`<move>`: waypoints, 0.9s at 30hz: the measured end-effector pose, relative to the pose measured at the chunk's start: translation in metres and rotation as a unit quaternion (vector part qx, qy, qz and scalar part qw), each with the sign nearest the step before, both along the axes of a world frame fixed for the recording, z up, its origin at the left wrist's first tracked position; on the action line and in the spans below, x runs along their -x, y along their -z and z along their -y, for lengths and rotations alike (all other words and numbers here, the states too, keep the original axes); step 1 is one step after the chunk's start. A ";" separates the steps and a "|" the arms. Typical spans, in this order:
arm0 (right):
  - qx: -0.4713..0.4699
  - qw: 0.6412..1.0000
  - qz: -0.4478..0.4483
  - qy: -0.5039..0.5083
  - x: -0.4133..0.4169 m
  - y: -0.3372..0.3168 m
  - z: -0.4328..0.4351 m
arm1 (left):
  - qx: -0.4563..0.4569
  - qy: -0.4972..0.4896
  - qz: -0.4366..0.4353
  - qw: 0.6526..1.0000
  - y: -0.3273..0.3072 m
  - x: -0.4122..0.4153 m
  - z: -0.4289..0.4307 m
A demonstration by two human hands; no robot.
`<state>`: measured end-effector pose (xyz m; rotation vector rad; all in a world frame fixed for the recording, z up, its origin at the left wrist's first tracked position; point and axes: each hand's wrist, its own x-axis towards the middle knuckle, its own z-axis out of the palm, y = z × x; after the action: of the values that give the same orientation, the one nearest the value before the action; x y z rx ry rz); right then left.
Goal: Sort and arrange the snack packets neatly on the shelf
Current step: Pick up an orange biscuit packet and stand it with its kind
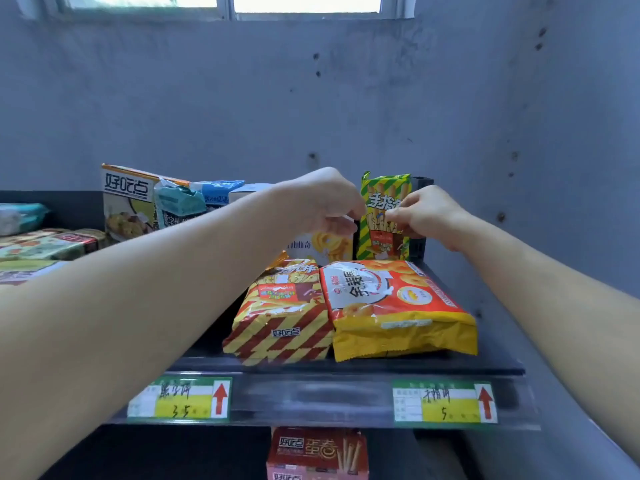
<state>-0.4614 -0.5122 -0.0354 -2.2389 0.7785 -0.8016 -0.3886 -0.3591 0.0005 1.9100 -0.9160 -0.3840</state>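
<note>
A green-and-yellow striped snack packet [382, 216] stands upright at the back right of the dark shelf [346, 367]. My right hand [426, 216] pinches its right edge. My left hand [329, 202], fingers curled, sits at the packet's left edge, over a white cookie box [322, 245]; whether it grips either is not clear. In front lie a red-and-yellow striped packet [280, 317] and an orange-yellow packet [394, 306], side by side and flat.
To the left stand a white box with black lettering [126, 202], teal and blue packets [180, 202], and flat stacks at far left [45, 245]. Price tags [180, 398] hang on the shelf's front rail. A red box [317, 452] sits on the shelf below. A grey wall rises behind.
</note>
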 end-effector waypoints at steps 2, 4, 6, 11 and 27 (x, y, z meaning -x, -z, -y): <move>0.002 0.995 -0.089 -0.054 0.006 0.001 -0.013 | -0.004 0.016 0.008 1.000 -0.001 0.007 -0.010; 0.010 0.980 -0.182 -0.079 0.011 0.001 -0.027 | -0.006 0.030 0.015 0.999 -0.002 0.011 -0.021; -0.011 0.962 -0.258 -0.091 0.012 0.001 -0.040 | -0.008 0.047 0.021 0.999 -0.002 0.016 -0.035; 0.061 0.928 -0.368 -0.002 0.016 0.002 -0.059 | -0.027 0.100 0.051 0.993 0.004 0.030 -0.067; -0.020 0.947 -0.222 0.233 0.075 0.020 -0.056 | -0.208 0.146 0.143 0.957 0.038 0.073 -0.050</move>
<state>-0.5359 -0.4558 -0.0559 -2.2536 1.5657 -0.4713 -0.4614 -0.3088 -0.0380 2.2562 -1.4076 -0.5137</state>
